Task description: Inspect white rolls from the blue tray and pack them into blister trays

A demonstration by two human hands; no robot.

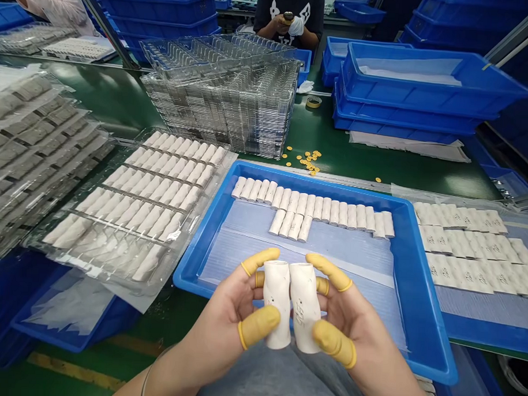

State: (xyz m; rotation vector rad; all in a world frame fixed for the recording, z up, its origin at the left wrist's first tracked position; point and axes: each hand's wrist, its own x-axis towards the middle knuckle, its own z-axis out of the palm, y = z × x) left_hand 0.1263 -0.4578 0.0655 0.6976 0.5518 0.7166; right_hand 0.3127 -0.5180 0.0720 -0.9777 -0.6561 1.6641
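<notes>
Head view over a green workbench:

- Around the hands: a stack of empty clear plastic trays (219, 104) stands beyond the blue tray, with loose small gold discs (306, 162) and a roll of tape (313, 101) on the green workbench (120, 95). Stacked blue bins (424, 82) sit to the right. Across the bench, a co-worker (287, 17) holds a small object in both hands.
- Writing: dark printed marks show on the right-hand white tubular piece (304, 309), but they are too small and curved to read.
- Containers: a blue tray (416, 296) lined with a pale plastic sheet (331, 252) holds a row of white pieces (311, 208). A clear blister tray (138, 199) on the left is filled with similar white pieces. Bagged grey pieces (36, 138) lie further left.
- Hands: the left hand (225, 312) grips one white tubular piece (277, 302) and the right hand (350, 316) grips the other, just above the blue tray. The two pieces touch side by side. Yellow finger cots (262, 261) cover several fingers.
</notes>
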